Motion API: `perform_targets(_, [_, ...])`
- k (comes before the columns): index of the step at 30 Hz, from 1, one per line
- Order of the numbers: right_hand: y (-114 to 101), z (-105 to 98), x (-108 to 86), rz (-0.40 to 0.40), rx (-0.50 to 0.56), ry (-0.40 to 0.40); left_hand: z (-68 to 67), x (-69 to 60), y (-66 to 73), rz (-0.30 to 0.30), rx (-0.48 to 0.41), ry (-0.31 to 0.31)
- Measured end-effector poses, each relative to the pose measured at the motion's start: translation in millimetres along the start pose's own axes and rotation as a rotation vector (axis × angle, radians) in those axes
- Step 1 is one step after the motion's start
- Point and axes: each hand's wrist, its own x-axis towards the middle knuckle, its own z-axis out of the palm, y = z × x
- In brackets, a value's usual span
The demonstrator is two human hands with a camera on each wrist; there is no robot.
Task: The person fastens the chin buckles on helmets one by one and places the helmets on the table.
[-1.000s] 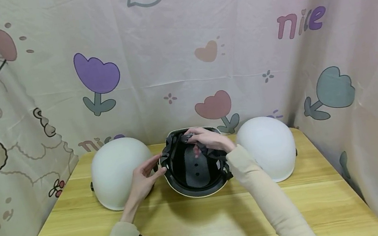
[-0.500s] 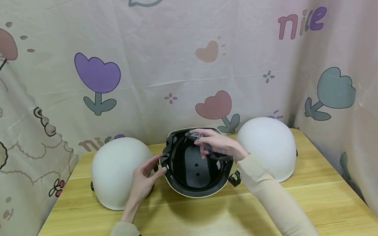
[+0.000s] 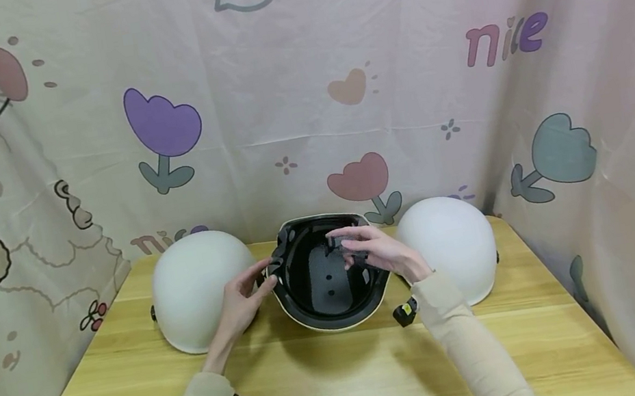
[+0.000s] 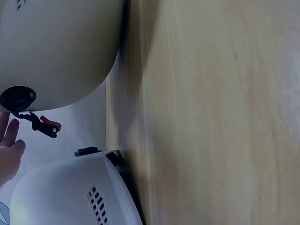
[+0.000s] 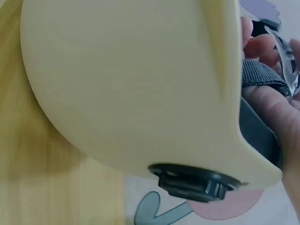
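A cream helmet [image 3: 338,321] lies upside down on the table, its black lined hollow facing up. My left hand [image 3: 242,301] holds its left rim with fingers and thumb. In the left wrist view, a chin strap buckle with a red tab [image 4: 50,123] hangs beside the fingertips. Over the right side of the hollow, my right hand [image 3: 380,249] grips the dark woven chin strap [image 5: 263,75]. A clear plastic piece [image 5: 287,58] shows by those fingers in the right wrist view. A black round fitting [image 5: 194,182] sits on the helmet's side.
White helmets stand dome up on both sides: one on the left [image 3: 202,285], another on the right [image 3: 453,249]. The wooden table [image 3: 347,387] extends toward me. A patterned curtain [image 3: 281,127] rises behind its far edge.
My right hand has drawn rightward and slightly down toward the helmet's right rim, with the strap in its fingers. The left hand and all three helmets stay in place.
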Motion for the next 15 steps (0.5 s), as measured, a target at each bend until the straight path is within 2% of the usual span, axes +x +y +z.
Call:
perform_targets(5, [7, 3, -1.5, -0.051, 0.017, 0.048, 4.8, 3.5, 2.7, -0.040, 0.009, 0.007])
perform_targets(10, [13, 2, -3.6, -0.105, 0.068, 0.039, 6.0, 4.0, 7.9, -0.137, 0.092, -0.084])
perform_targets(12, [13, 1, -5.3, -0.117, 0.090, 0.027, 5.7, 3.9, 8.6, -0.165, 0.102, -0.126])
perform_targets(15, [13, 0, -7.7, -0.120, 0.126, 0.005, 5.5, 4.6, 7.2, -0.201, 0.095, -0.155])
